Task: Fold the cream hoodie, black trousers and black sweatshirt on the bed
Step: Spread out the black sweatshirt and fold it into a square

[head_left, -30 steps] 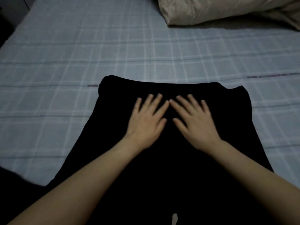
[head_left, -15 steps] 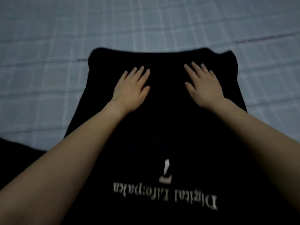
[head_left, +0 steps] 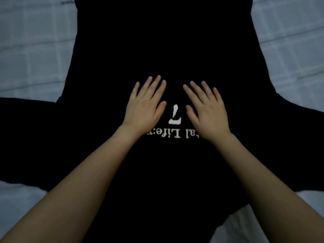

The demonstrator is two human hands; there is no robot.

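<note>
Black sweatshirt (head_left: pixel 175 50) is nearly smoothed for folding: left hand (head_left: pixel 145 107) and right hand (head_left: pixel 208 113), fingers (head_left: pixel 154 85) flat and empty, have slid back to its print (head_left: pixel 175 114).

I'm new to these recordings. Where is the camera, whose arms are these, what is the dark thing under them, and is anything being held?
There is no machine here. A person wears one camera on the head, looking forward and down, so the two bare arms reaching in from the bottom are the wearer's own. The left hand and the right hand lie flat, fingers straight, side by side on a black sweatshirt. It is spread out on a pale checked bed sheet, with its sleeves stretching to both sides. The white print on it reads upside down from this view and is partly covered by the hands. Nothing is held; both hands rest on the cloth.
</note>
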